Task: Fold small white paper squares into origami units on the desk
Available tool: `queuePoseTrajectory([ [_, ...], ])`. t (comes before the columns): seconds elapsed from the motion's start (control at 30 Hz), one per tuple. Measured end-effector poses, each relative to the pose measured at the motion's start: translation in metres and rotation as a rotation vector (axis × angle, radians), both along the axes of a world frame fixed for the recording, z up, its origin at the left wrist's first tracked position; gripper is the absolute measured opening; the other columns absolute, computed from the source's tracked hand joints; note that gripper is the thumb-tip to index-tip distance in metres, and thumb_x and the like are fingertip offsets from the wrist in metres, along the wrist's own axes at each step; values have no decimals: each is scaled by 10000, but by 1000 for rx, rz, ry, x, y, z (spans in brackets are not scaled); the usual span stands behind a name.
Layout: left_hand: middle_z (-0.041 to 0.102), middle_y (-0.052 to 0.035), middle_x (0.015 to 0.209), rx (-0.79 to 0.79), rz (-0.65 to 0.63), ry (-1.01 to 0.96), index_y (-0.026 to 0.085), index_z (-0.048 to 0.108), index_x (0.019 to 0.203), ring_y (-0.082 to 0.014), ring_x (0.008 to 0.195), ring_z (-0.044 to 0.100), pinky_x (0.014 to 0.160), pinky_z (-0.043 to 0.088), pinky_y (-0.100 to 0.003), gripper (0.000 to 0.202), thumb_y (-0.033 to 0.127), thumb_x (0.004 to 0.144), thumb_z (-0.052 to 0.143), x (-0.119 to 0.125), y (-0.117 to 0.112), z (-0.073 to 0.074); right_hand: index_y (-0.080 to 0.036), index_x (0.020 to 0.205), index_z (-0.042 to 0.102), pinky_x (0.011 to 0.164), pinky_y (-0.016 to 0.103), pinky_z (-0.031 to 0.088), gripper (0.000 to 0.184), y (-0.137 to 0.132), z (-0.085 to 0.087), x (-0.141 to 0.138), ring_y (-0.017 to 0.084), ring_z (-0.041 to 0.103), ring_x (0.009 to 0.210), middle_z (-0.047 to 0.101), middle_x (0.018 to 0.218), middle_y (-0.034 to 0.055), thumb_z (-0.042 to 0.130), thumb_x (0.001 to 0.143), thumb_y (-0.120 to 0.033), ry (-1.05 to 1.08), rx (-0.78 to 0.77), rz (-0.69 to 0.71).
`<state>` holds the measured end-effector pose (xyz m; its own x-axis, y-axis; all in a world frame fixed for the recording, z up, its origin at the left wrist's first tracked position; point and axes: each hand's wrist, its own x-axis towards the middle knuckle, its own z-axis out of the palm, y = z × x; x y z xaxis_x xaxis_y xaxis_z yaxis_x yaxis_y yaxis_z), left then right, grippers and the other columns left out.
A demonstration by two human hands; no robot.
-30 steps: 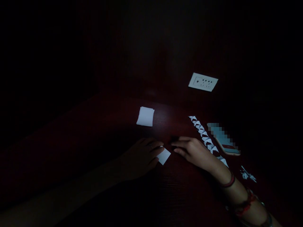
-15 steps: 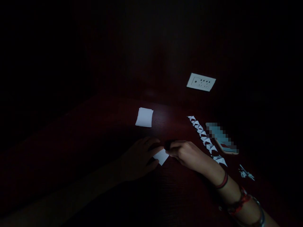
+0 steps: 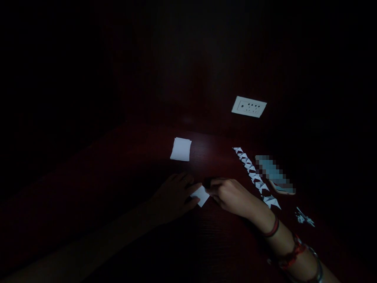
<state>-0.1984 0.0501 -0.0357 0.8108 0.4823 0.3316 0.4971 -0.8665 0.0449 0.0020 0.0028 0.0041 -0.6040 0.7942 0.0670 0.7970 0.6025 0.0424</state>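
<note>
A small white square of paper [image 3: 200, 196] lies turned cornerwise on the dark red table between my two hands. My left hand [image 3: 176, 196], deep in shadow, holds its left side with thumb and forefinger. From the right, my right hand [image 3: 228, 194] pinches the paper's right corner, its fingers curled together; the fingertips are partly hidden. Beyond the hands rests a stack of white paper sheets [image 3: 181, 149]. A row of folded white paper pieces [image 3: 250, 169] runs slantwise past my right hand, with a larger folded piece [image 3: 271, 202] at its near end.
A phone [image 3: 275, 173], its screen pixelated, lies right of the folded row. Nearer, a little pile of thin white bits [image 3: 304, 217] sits on the table. A white power socket [image 3: 249, 107] is set in the dark upright surface behind. The surroundings are very dark.
The view has tilted slightly, so the socket and the stack appear a little lower. Both hands keep their hold on the paper, with only slight finger movement.
</note>
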Motion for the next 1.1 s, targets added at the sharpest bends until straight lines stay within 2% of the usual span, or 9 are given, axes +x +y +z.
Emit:
queuePoseTrajectory([
  [0.3,451,-54,1053,-47,-43,-28,268,454,1175,-211,973,422,846,334,-396,307,304,880,377,-2,4,-4,-174,866,610,608,220,363,213,-2,-4,6,106,520,698,552,802,26,407,824,-124,87,-61,0],
  [0.47,457,-55,1035,-35,-4,-61,262,471,1167,-205,958,429,833,353,-377,302,279,890,352,0,5,-5,-167,821,609,596,219,355,207,-1,-3,6,104,506,680,542,778,24,404,829,-137,68,-53,3],
  [0.67,459,-83,1049,10,112,-86,220,457,1188,-230,959,438,813,370,-392,330,312,888,355,1,7,-12,-175,845,610,584,223,351,202,-2,-3,6,106,500,668,540,774,20,411,829,-143,71,-54,4],
  [0.87,434,-64,1096,16,15,-79,294,460,1175,-232,1036,407,859,343,-413,310,323,873,400,0,10,-14,-169,841,610,618,223,367,201,-2,-3,5,113,517,710,547,802,29,412,829,-136,91,-48,4],
  [1.1,439,-87,1084,58,129,-108,258,434,1210,-238,988,433,823,374,-406,354,358,875,380,1,10,-18,-182,857,624,617,229,378,188,-2,-2,5,120,530,698,557,788,28,443,811,-161,120,-64,-11],
])
